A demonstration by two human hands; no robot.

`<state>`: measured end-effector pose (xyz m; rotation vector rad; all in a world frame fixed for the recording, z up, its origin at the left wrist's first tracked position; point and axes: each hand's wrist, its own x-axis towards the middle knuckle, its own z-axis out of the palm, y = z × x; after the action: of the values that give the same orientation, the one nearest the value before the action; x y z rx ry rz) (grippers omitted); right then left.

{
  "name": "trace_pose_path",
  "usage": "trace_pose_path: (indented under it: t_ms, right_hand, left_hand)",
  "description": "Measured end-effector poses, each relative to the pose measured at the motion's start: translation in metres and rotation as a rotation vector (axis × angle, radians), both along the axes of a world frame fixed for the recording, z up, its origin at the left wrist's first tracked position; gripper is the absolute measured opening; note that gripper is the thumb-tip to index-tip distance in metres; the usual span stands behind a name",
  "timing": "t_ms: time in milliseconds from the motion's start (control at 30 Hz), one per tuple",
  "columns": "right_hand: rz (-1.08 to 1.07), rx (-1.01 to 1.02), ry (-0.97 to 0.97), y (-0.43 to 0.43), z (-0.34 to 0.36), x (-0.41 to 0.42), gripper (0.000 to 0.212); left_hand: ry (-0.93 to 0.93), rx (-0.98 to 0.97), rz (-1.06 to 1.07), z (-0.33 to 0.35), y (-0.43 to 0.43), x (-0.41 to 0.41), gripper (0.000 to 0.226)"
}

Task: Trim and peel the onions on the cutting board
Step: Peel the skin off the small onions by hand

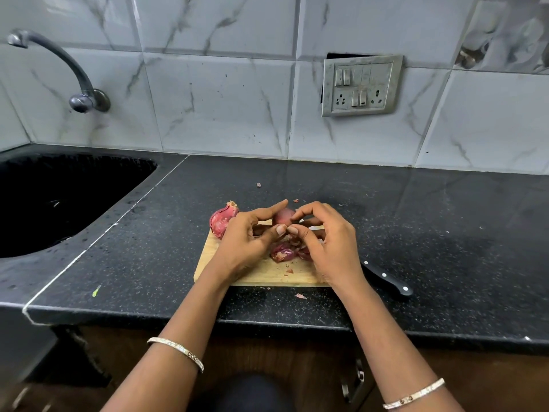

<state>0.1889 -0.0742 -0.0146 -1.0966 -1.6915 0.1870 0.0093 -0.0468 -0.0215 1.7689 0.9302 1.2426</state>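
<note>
A small wooden cutting board (pixel 267 273) lies on the black counter. Above it my left hand (pixel 248 236) and my right hand (pixel 323 236) both hold one small red onion (pixel 283 217), fingers curled round it, thumbs meeting at its near side. A second red onion (pixel 221 221) with its skin on sits at the board's far left corner. Loose purple peels (pixel 283 251) lie on the board under my hands.
A black-handled knife (pixel 389 281) lies on the counter just right of the board, its blade hidden by my right hand. A black sink (pixel 59 197) with a tap (pixel 74 81) is at the left. Small peel scraps (pixel 300 296) dot the counter.
</note>
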Motion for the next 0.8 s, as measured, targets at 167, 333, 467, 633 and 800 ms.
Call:
trace_pose_path:
  t_ms: [167, 333, 467, 633, 800]
  right_hand:
    - [-0.035, 0.011, -0.023, 0.0006, 0.0002, 0.0014, 0.009]
    - [-0.023, -0.004, -0.057, 0.0028, -0.0006, 0.0014, 0.009]
    - [-0.006, -0.032, -0.097, 0.0052, -0.0022, 0.0004, 0.012]
    - [0.006, -0.028, -0.149, 0.0057, -0.0025, -0.0023, 0.016]
    - [-0.005, -0.013, -0.165, 0.0056, -0.0051, -0.0036, 0.014]
  left_hand:
    - [0.051, 0.06, 0.03, -0.0022, 0.0024, 0.0006, 0.045]
    - [0.073, 0.093, 0.045, -0.0018, 0.0031, 0.0016, 0.046]
    - [0.087, 0.099, 0.051, -0.0022, 0.0037, 0.0012, 0.045]
    - [0.088, 0.085, 0.068, -0.0016, 0.0034, 0.0016, 0.045]
    - [0.083, 0.056, 0.07, 0.0002, 0.0008, 0.0017, 0.056]
